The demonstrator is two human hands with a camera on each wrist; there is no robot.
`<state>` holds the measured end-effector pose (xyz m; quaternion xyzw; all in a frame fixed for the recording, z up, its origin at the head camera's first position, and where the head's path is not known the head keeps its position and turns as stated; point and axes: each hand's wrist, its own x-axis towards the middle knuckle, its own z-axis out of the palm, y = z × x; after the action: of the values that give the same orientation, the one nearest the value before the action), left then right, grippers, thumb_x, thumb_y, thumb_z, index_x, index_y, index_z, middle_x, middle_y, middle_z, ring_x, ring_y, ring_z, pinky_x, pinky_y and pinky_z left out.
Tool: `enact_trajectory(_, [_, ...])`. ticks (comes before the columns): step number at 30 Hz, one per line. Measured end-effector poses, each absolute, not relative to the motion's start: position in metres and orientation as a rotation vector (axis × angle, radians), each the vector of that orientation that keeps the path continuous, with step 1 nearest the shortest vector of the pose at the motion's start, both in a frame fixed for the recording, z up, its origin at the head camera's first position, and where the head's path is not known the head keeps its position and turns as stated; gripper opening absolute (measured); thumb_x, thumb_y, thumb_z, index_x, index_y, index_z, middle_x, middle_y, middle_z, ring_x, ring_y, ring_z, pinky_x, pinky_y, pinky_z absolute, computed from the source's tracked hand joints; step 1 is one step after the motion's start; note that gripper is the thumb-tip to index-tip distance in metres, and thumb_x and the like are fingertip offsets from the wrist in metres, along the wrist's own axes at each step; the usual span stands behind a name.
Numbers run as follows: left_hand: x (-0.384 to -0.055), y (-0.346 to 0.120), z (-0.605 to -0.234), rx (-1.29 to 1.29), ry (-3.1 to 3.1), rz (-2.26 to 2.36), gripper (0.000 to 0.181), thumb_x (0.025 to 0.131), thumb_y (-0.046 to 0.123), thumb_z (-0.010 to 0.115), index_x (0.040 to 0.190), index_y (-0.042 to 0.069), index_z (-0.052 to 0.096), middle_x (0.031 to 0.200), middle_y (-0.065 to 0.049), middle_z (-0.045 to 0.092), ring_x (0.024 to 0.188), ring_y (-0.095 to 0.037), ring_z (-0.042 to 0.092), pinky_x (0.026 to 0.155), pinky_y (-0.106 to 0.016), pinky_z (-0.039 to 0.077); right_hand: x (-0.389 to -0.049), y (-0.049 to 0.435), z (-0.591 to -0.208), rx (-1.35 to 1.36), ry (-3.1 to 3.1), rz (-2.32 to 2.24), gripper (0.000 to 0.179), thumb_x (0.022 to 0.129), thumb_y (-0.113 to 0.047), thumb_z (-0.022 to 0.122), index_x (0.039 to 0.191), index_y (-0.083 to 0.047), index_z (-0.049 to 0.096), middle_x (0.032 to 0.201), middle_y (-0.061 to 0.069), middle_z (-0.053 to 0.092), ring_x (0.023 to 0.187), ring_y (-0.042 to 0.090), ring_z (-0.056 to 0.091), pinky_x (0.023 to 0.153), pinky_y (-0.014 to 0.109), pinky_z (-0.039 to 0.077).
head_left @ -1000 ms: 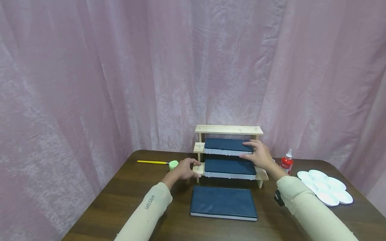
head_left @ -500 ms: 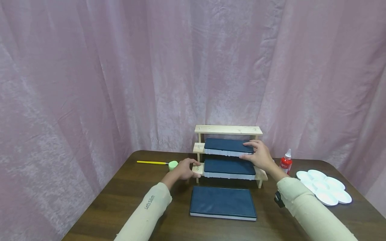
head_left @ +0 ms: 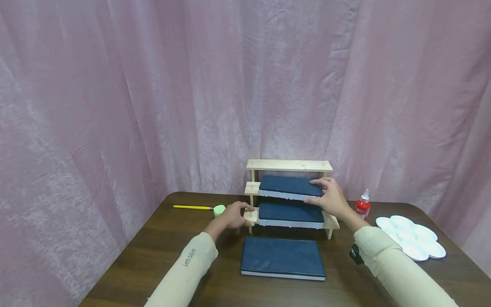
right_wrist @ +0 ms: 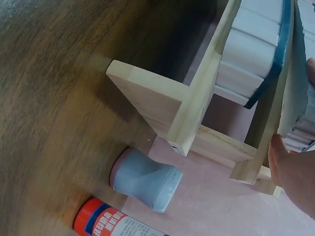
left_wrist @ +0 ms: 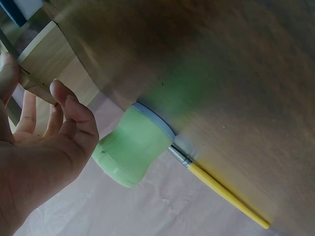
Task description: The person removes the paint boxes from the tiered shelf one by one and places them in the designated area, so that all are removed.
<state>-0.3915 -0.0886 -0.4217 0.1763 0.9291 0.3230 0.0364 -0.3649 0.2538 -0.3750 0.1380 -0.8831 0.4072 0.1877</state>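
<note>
Yellow and slim, a paintbrush [head_left: 192,207] lies by a green container [head_left: 219,210] at far left. Next, I see the left hand [head_left: 233,215] pinching the wooden stand [head_left: 289,165] low down. On its middle board [head_left: 252,187], the upper navy case [head_left: 287,185] has come slightly forward at its right end, so I judge its placement unsettled; the right hand [head_left: 331,200] pinches that end.

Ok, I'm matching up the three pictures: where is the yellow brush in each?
Head: the yellow brush lies left of centre, its end by the green pot.
Left wrist: the yellow brush is at lower right.
Right wrist: not in it.
Shared landmark: the wooden stand, right of centre, upper left, and centre to upper right, respectively.
</note>
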Motion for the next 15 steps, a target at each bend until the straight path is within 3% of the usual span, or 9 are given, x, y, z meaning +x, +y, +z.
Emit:
enact_trajectory(5, [-0.3917, -0.0898, -0.4222, 0.550, 2.853, 0.995, 0.047, 0.077, 0.023, 0.087, 0.120, 0.019, 0.069, 0.136, -0.015, 0.055, 0.115, -0.032, 0.053, 0.097, -0.050, 0.044, -0.3605, 0.2517, -0.3723, 0.384, -2.511, 1.155, 0.067, 0.077, -0.025, 0.088, 0.131, 0.001, 0.058, 0.135, 0.028, 0.037, 0.118, 0.054, 0.048, 0.096, 0.061, 0.044])
enact_trajectory(15, [-0.3920, -0.0893, -0.4227, 0.554, 2.858, 0.979, 0.046, 0.077, 0.024, 0.087, 0.119, 0.019, 0.069, 0.136, -0.016, 0.055, 0.115, -0.032, 0.052, 0.098, -0.051, 0.044, -0.3649, 0.2532, -0.3736, 0.433, -2.474, 1.120, 0.066, 0.075, -0.017, 0.088, 0.132, 0.003, 0.060, 0.142, 0.029, 0.045, 0.122, 0.047, 0.050, 0.096, 0.058, 0.046])
